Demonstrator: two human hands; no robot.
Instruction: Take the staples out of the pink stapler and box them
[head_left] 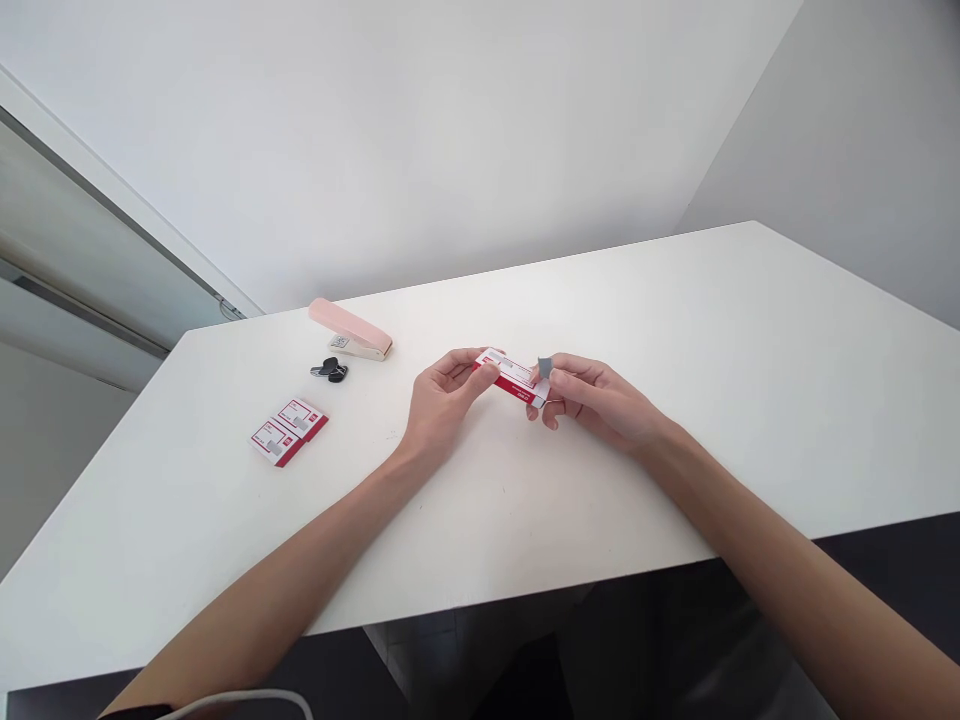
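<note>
A small red-and-white staple box [514,377] is held above the table by my left hand [448,392], thumb on its near side and fingers behind it. Between thumb and forefinger of my right hand [592,395] is a short grey strip of staples [545,368], just above the box's right end. The other fingers of that hand curl around and under this end, so whether its flap is open cannot be made out. Two more red-and-white boxes [289,432] lie side by side on the table, left of my left hand.
A pink and white stapler [350,328] rests near the table's back edge. Black-headed keys [330,370] lie between it and the two boxes. The white table [525,520] meets a pale wall behind; a white cable [240,694] crosses near my left forearm.
</note>
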